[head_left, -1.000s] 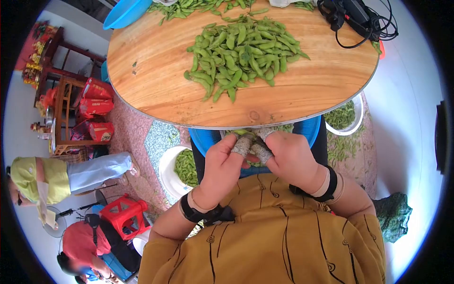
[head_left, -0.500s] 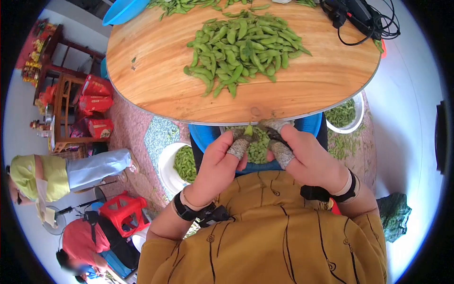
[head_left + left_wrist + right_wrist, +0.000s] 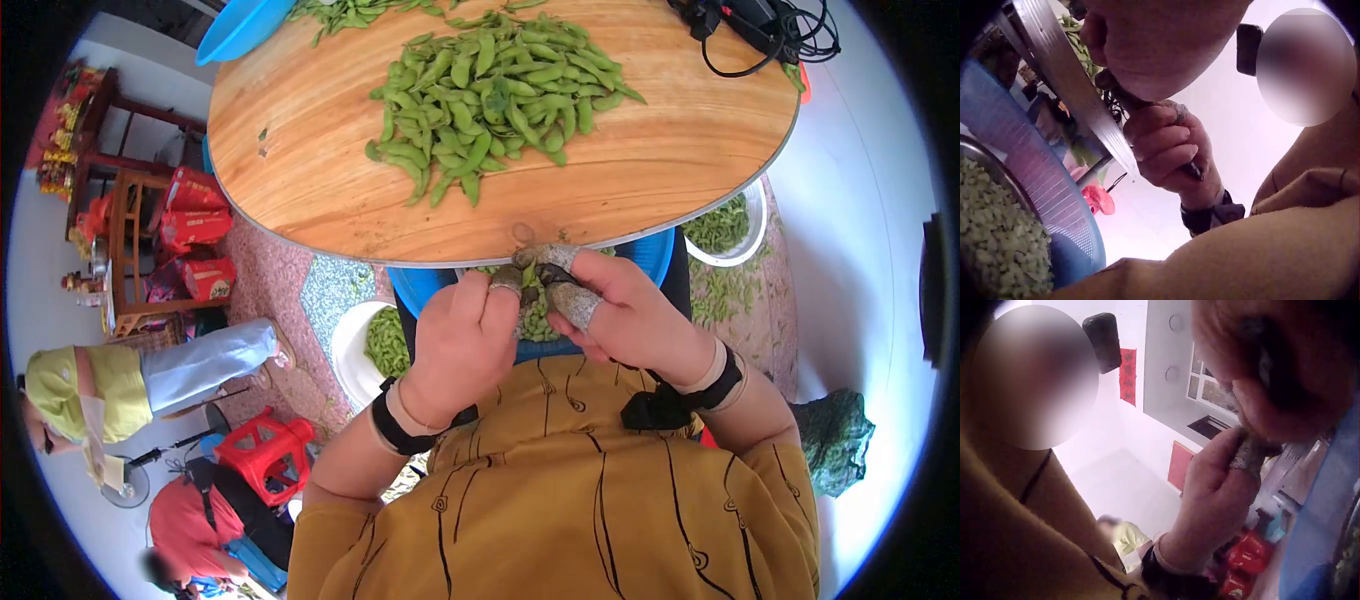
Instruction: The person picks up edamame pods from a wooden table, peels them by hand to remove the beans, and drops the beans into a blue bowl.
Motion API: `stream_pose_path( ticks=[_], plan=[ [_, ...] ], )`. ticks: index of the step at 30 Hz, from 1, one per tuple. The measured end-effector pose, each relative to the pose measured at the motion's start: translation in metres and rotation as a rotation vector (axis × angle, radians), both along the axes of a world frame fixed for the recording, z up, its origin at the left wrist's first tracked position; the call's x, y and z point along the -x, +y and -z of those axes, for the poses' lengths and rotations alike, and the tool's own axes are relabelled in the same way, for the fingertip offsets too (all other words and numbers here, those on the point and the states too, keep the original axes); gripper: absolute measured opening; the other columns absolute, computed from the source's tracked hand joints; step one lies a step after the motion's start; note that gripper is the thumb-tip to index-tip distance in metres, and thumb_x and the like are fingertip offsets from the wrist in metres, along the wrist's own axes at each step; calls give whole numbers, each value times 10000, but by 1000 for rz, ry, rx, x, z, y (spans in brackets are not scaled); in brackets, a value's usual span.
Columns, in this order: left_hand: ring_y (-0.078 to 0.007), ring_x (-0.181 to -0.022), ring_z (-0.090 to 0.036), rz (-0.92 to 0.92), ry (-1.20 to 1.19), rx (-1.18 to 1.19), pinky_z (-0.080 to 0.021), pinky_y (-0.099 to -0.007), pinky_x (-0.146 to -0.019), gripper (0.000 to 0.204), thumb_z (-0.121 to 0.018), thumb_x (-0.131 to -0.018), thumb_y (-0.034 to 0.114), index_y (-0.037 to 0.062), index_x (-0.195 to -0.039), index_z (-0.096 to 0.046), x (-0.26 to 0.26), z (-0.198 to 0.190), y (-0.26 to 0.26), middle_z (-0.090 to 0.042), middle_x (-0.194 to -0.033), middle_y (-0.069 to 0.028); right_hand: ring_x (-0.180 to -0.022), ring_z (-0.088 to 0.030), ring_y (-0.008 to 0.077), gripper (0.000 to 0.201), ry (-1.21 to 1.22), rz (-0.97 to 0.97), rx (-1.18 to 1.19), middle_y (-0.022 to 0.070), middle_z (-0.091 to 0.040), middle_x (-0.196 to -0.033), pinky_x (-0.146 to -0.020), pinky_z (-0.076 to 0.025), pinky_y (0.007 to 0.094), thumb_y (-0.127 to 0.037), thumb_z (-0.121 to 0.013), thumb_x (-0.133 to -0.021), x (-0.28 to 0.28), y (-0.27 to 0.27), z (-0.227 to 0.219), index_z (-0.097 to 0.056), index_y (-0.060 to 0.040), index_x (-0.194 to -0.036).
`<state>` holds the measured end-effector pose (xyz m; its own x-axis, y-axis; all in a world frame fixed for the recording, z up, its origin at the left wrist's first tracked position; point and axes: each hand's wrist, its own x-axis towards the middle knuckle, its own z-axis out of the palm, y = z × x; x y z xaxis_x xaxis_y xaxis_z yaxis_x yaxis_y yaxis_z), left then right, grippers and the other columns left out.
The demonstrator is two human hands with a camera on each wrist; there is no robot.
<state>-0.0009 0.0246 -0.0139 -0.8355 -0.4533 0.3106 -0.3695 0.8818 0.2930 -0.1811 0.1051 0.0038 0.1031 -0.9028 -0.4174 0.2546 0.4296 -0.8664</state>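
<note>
In the head view the left hand [image 3: 465, 335] pinches a green pod [image 3: 530, 273] beside the table's near edge. Close against it, the right hand [image 3: 640, 315] has its wrapped thumb and finger at the pod. From the left wrist view, the right hand [image 3: 1169, 147] is curled round a dark slim thing [image 3: 1194, 170]. Grey wrapping covers fingertips on both hands. Below them, shelled green beans [image 3: 1004, 237] lie in a metal bowl within a blue basket [image 3: 1079, 231]. What the fingertips do to the pod is partly hidden.
A pile of pods [image 3: 480, 90] lies on the round wooden table [image 3: 300, 190]. Black cables [image 3: 800, 40] sit at its far right. White buckets [image 3: 345, 350] with green contents flank the lap. Two people and a red stool [image 3: 265, 455] are at the left.
Half a second ago the hands were apart with the pod upright in the left fingertips; now they meet at it. The head view has shifted slightly, moving the table left and up.
</note>
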Motion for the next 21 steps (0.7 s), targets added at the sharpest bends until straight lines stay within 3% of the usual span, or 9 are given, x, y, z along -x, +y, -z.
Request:
stream_pose_path(
  ticks=[4,6,7,8,9,11,12,15,21],
  plan=[
    [-276,-616,-521,-14,65,-135,-454,-383,-564,291,-605,-660,-20,23,-937,-530,4,-2,-5,-491,-815,-134,-522,-444,32,200,-231,12,-84,-39,-511,-707,-433,-348,196,-116,-457,-908,5,-4,1,-564,-89,-1075],
    [-159,-564,-451,-125,305,-1134,-390,-307,-504,179,-518,-786,-17,35,-957,-529,4,-9,-6,-472,-735,-66,-549,-466,43,216,-353,1,-117,-41,-509,-720,-448,-378,214,-116,-473,-909,2,-3,7,-563,-82,-1102],
    [-159,-564,-451,-127,305,-1135,-390,-307,-504,179,-518,-786,-17,35,-957,-529,4,-9,-6,-472,-735,-66,-574,-511,95,255,-40,55,197,-16,-524,-727,-481,-419,256,-96,-497,-892,-5,-2,18,-551,-75,-1141],
    [-113,-529,-399,-161,483,-1581,-334,-264,-481,132,-490,-854,32,30,-979,-534,4,-8,-6,-449,-702,-20,-599,-557,147,304,276,108,507,8,-539,-734,-514,-459,298,-76,-521,-876,-9,-2,25,-539,-67,-1179],
    [-68,-494,-347,-194,669,-2024,-278,-220,-459,123,-463,-922,82,25,-1001,-538,3,-8,-6,-425,-670,26,-599,-557,147,304,275,106,505,8,-539,-734,-514,-459,298,-76,-521,-876,-6,-3,29,-539,-67,-1179],
    [-70,-488,-326,-227,666,-2135,-265,-218,-460,168,-469,-910,81,25,-1055,-533,3,-10,-5,-427,-656,25,-703,-618,286,409,945,3,944,97,-598,-818,-606,-500,367,-34,-557,-824,6,-4,34,-505,-33,-1230],
    [-71,-482,-306,-259,660,-2246,-252,-217,-461,223,-475,-898,79,26,-1108,-528,3,-10,-5,-429,-642,23,-703,-618,286,409,946,3,943,97,-598,-818,-606,-500,367,-34,-557,-824,7,-2,34,-505,-33,-1230],
    [-63,-495,-339,-237,455,-1906,-278,-211,-471,291,-442,-874,19,17,-1152,-528,0,2,-10,-465,-659,15,-751,-612,364,398,992,-92,808,173,-618,-855,-616,-502,386,-44,-588,-791,6,5,30,-511,-4,-1180],
    [-122,-624,-518,-88,223,-1015,-437,-256,-573,230,-432,-813,-59,-13,-999,-561,-2,8,-3,-507,-754,-36,-676,-621,259,287,628,112,326,135,-610,-742,-644,-494,327,-202,-705,-782,4,6,16,-563,15,-906]
  ],
)
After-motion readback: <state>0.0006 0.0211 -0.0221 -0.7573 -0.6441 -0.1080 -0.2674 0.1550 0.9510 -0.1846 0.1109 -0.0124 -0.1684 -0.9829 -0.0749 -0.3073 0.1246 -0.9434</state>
